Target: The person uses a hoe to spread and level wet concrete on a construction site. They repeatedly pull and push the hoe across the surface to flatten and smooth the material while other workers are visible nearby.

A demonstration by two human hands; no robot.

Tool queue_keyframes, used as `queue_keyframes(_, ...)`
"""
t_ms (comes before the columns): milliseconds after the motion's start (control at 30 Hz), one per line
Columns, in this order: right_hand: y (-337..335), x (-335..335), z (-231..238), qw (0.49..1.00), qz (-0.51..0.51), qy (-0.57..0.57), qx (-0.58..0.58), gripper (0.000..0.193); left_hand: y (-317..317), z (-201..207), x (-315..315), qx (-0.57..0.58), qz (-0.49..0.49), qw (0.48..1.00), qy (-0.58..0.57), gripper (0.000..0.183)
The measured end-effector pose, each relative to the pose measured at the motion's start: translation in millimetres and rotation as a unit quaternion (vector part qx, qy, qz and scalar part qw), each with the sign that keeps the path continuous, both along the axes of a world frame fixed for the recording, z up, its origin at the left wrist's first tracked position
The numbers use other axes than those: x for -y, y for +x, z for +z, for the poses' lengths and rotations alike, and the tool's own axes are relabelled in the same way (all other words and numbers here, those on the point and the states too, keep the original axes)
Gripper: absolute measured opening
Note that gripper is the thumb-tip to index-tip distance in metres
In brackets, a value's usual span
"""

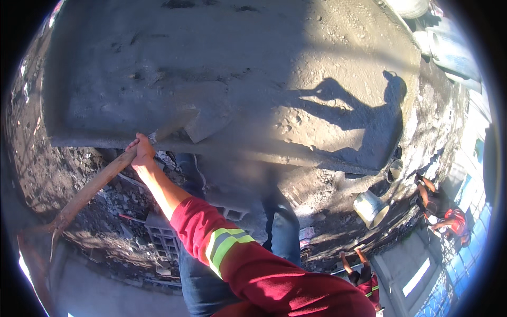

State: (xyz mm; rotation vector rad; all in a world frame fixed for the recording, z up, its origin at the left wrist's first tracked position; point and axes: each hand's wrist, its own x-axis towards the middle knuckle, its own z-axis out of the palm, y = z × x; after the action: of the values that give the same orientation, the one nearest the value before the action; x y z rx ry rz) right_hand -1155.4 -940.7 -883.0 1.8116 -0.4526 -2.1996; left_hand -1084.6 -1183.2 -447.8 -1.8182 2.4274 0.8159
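My right hand (140,150) is closed around the wooden shaft of a shovel (95,185), low down near the blade. My arm, in a red sleeve with a reflective band, reaches across my body toward the left. The squarish shovel blade (208,124) rests on or in wet grey mortar (174,68), close to the near edge of a wide, shallow mixing trough (317,162). At the far left the shaft forks into a blurred grip (50,230). I see no left hand.
A metal bucket (369,208) lies tipped on the rubble to the right, with a smaller pail (394,170) behind it. Hollow bricks (163,240) lie by my legs. Barrels (449,45) stand at far right. Two people (454,222) in red tops are at the lower right.
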Motion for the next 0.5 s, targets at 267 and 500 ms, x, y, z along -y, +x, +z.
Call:
queue_keyframes(267,85,-60,22,0.994,0.101,0.019,-0.033,0.014,41,31,-39,0.039,0.077,0.995,0.046,0.037)
queue_keyframes(500,97,-279,-36,0.977,0.118,0.162,-0.069,0.026,75,-73,-215,-0.032,-0.013,0.981,0.190,0.045)
